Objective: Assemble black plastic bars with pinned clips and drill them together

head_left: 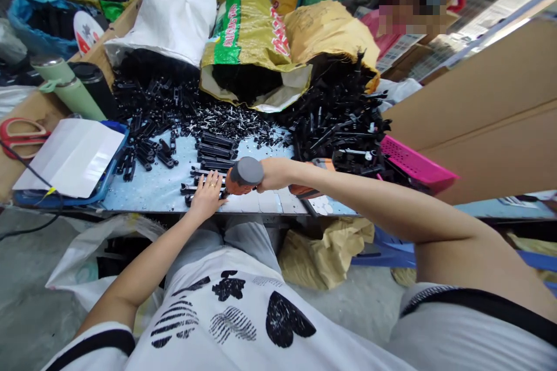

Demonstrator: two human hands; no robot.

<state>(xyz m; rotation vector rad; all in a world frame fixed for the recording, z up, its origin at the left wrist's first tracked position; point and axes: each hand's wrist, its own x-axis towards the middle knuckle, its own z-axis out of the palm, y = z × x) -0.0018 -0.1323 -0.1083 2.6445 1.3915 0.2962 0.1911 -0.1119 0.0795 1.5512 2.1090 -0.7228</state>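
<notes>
My right hand (275, 174) is wrapped round the grip of an orange and black cordless drill (246, 176), held low over the table's near edge. The drill's rounded dark rear end faces up toward me, and its tip is hidden beneath. Just left of it, my left hand (207, 195) rests with fingers stretched out on the nearest of several long black plastic parts (217, 149). These parts lie side by side in a column on the light-blue tabletop (183, 153). Whether the drill's tip touches a part cannot be seen.
Behind the column lie heaps of small black pieces (217, 122), spilling from a white sack (174, 11) and a green-gold sack (250, 35). A pink basket (418, 165) stands right, beside cardboard (487, 110). Left are a blue tray (115, 145), scissors (26, 138) and a green bottle (72, 90).
</notes>
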